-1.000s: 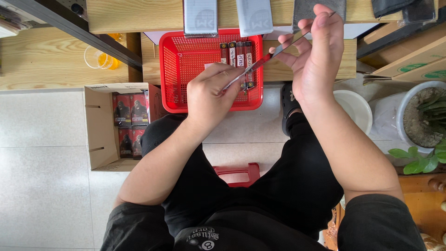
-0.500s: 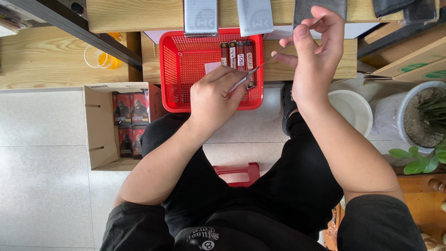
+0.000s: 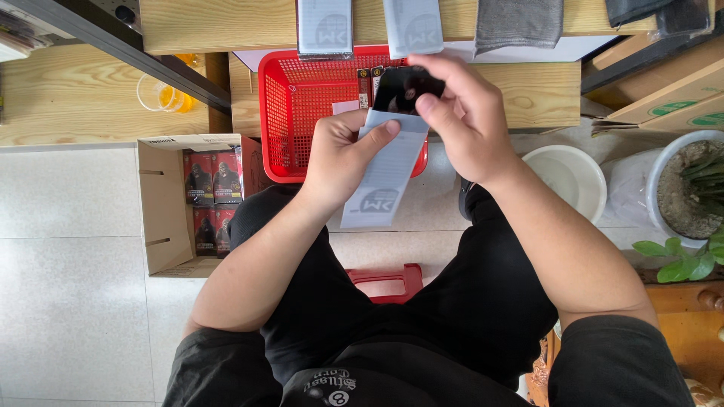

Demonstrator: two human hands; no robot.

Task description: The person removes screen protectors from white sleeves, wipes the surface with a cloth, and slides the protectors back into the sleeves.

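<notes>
My left hand holds a pale grey flat packet by its upper end, thumb across its mouth. My right hand pinches a dark glossy flat piece that sticks out of the packet's top. Both hands are raised over the near edge of a red mesh basket, which holds a few small dark and red boxes at its back.
An open cardboard carton of dark printed boxes stands on the floor at left. Grey packets and cloths hang over the wooden bench above. A white bowl and potted plant sit right. A red stool is under me.
Earlier I held the thin packet edge-on between both hands. Now it is turned flat toward me and the dark piece shows at its top under my right fingers.
</notes>
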